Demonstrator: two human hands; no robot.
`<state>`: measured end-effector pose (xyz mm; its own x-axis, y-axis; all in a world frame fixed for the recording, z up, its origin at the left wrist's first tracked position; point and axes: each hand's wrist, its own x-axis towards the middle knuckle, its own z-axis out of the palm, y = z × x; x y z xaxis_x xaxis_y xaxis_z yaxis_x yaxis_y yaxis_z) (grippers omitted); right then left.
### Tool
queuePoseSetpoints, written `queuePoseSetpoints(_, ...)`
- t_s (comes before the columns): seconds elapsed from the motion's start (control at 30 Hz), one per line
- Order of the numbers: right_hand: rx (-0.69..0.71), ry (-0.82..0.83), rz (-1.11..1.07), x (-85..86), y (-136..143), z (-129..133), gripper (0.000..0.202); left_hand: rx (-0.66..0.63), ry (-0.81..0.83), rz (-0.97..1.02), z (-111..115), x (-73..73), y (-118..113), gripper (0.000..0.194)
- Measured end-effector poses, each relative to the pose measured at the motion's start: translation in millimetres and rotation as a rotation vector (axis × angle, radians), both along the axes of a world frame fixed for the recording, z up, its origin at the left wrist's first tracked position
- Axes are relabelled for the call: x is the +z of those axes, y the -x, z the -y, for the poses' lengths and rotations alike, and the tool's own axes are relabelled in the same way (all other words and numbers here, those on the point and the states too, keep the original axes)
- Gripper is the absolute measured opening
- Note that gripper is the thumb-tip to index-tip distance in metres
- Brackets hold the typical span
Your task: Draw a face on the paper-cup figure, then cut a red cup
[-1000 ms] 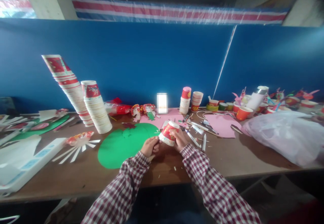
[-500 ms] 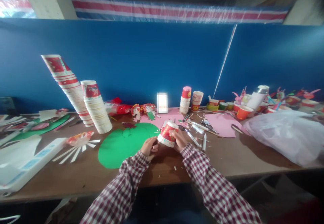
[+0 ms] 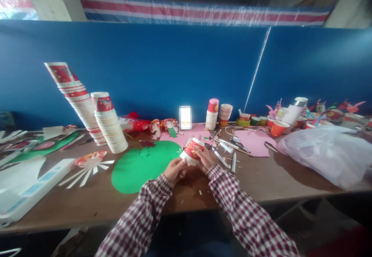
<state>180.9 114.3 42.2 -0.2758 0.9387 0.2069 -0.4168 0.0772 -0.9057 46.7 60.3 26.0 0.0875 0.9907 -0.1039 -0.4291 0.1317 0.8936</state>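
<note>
A red and white paper cup (image 3: 192, 149) is tilted between my two hands above the brown table. My right hand (image 3: 205, 158) wraps round its right side. At the cup's lower left edge, the fingers of my left hand (image 3: 176, 169) are pinched together on the white rim. The cup's far side and some fingertips are hidden. Just left of my hands lies a large green paper disc (image 3: 139, 171). Marker pens (image 3: 220, 157) and paper scraps lie close to my right hand.
Two tall stacks of paper cups (image 3: 112, 133) lean at the left, near a cup cut into strips (image 3: 92, 164) and a white power strip (image 3: 37, 189). Pink paper (image 3: 255, 142), decorated cups (image 3: 279, 128) and a clear plastic bag (image 3: 328, 156) lie to the right. A blue partition (image 3: 162, 67) stands behind.
The cup has turned and tipped in my hands, and its rim is now less visible. My left hand has shifted slightly to the right, closer against the rim.
</note>
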Motion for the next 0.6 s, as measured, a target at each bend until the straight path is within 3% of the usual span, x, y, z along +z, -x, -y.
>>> queuePoseSetpoints(0.13, -0.014, -0.03, 0.029, 1.2, 4.0, 1.4, 0.039, 0.003, -0.039, -0.072, -1.3, -6.1, -3.6, 0.046)
queuePoseSetpoints(0.33, -0.051, 0.038, -0.022, -1.6, 4.0, -0.3, 0.033, -0.05, -0.068, -0.105, 0.6, -3.3, -1.8, 0.037)
queuePoseSetpoints(0.6, -0.1, 0.011, -0.008, -7.8, 5.9, -6.1, 0.035, 0.048, -0.105, -0.174, -5.0, -12.7, 0.5, 0.041)
